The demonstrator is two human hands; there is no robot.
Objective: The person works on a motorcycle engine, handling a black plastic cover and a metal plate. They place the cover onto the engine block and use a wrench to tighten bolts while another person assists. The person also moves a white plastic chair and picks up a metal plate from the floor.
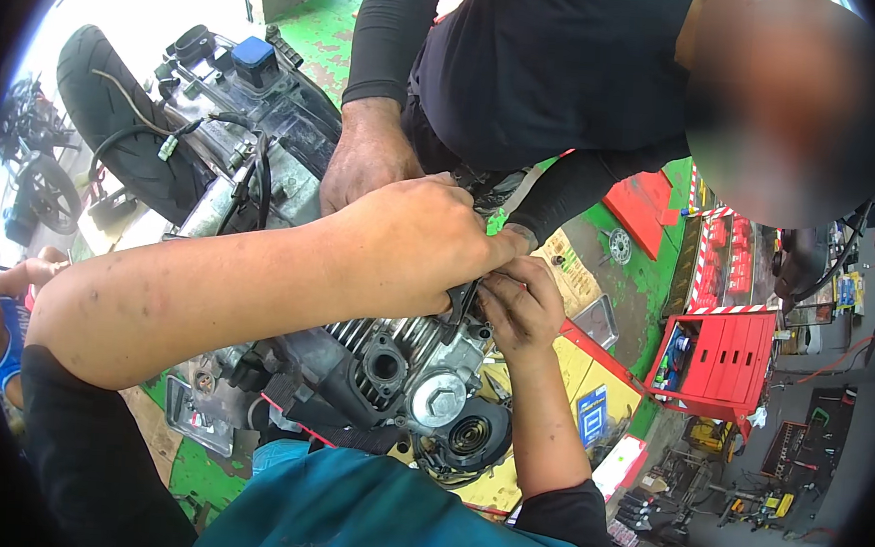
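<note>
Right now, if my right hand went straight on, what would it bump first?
Probably your left hand, just ahead of your right hand; depth is unclear, so they may already touch.

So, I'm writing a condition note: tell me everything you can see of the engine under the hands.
The engine looks metallic, grey and grimy, with parallel fins, a flanged port with a round opening, and a round silver cover. A dark, ringed round part sits just below that cover. The left hand and right hand partly hide its upper end; exact contact and support are unclear.
</note>
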